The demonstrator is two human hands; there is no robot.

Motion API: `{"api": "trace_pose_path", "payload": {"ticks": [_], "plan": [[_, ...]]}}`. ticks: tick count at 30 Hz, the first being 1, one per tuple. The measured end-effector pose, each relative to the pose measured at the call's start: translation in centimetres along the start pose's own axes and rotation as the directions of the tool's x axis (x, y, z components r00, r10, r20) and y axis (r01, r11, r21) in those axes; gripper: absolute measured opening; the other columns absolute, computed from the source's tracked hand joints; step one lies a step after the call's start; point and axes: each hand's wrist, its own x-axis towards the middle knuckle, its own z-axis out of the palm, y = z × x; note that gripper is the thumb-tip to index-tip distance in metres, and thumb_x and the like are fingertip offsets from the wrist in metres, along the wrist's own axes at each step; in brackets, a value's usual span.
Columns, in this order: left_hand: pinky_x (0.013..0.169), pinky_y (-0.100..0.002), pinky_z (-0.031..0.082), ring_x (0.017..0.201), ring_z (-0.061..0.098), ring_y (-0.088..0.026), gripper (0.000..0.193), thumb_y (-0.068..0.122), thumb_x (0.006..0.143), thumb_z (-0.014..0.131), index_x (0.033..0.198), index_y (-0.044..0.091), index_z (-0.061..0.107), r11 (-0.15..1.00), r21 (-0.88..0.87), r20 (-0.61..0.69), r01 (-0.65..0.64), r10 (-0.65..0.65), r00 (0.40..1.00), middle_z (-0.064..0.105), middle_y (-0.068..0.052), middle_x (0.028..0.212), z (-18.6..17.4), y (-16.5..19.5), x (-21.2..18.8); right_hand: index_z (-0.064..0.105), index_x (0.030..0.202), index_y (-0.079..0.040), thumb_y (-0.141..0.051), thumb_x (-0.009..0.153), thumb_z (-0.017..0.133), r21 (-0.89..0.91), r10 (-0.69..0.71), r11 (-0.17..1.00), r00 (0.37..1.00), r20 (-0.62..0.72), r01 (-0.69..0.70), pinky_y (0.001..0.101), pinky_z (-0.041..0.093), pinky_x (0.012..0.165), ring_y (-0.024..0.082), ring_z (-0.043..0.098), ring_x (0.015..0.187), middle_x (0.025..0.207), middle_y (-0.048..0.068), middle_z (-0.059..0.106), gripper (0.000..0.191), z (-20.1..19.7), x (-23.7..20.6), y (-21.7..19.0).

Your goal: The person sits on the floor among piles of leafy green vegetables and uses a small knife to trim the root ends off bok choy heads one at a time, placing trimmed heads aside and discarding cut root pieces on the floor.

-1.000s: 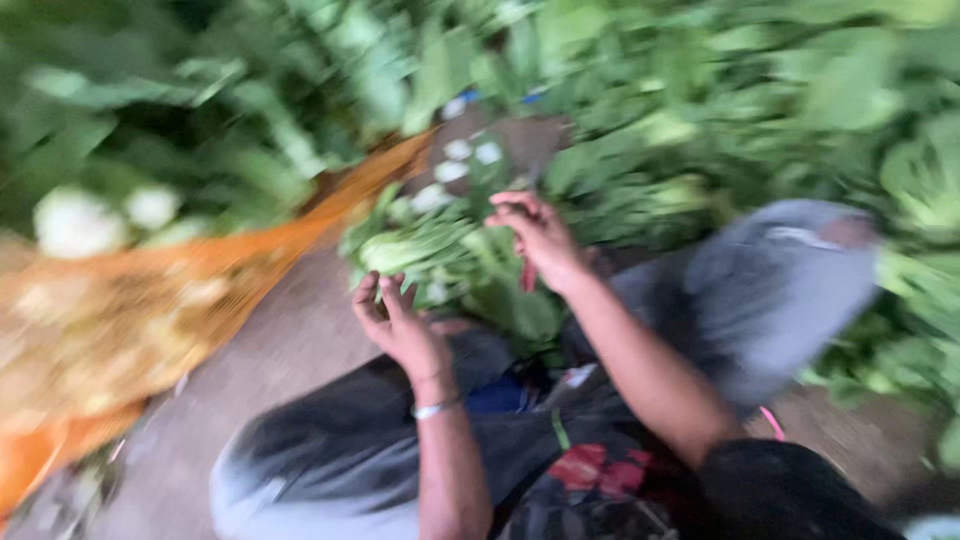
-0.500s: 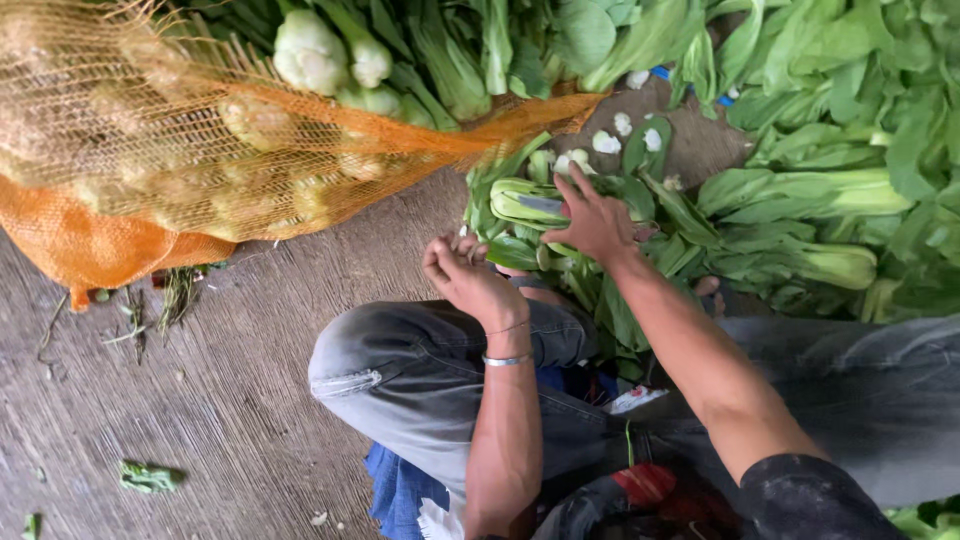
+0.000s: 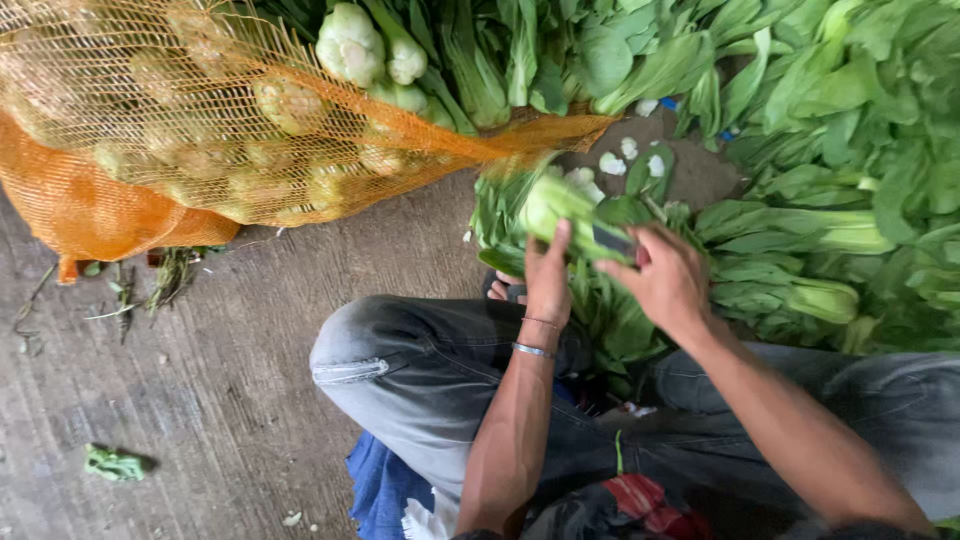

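Left hand grips a bok choy above the knees. Right hand is closed on its leafy end, beside the orange mesh sack on the floor.

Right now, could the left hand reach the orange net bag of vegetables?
Probably yes. The orange net bag lies just left of the left hand with only bare floor between, though that hand is holding a leafy green.
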Motion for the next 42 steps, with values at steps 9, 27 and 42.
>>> {"api": "trace_pose_path", "payload": {"ticks": [9,27,42], "plan": [[0.099,-0.034,0.056,0.111,0.069,-0.02,0.076,0.018,0.071,0.09,0.134,0.0,0.052,0.722,0.285,0.502,-0.631,0.448,0.74,0.07,-0.012,0.122,2.1,4.8,-7.3,0.058,0.138,-0.01,-0.029,0.076,0.089,0.693,0.087,0.708,0.99,0.11,-0.139,0.0122,0.036,0.049,-0.004,0.037,0.054,0.135,-0.005,0.067,0.072,-9.4,-3.8,0.1],[0.108,-0.05,0.042,0.119,0.054,-0.037,0.066,0.015,0.063,0.081,0.127,0.018,0.068,-0.113,0.459,0.754,-0.881,0.574,0.319,0.057,-0.013,0.121,2.0,8.5,-9.7,0.068,0.098,0.0,-0.031,0.061,0.098,0.007,-0.392,0.917,0.905,-0.163,0.398,0.0311,0.056,0.059,0.019,0.068,0.069,0.099,0.012,0.072,0.057,-9.6,-3.6,-1.5],[0.118,-0.049,0.033,0.135,0.049,-0.026,0.043,0.011,0.087,0.071,0.125,0.031,0.071,-0.378,0.595,0.654,-0.709,0.741,0.154,0.058,-0.004,0.138,0.8,6.8,-8.7,0.068,0.093,-0.001,-0.027,0.064,0.095,0.108,-0.093,0.988,0.982,-0.166,0.112,0.029,0.047,0.055,0.013,0.057,0.059,0.082,0.007,0.067,0.046,-7.9,-4.3,-1.4]]}}
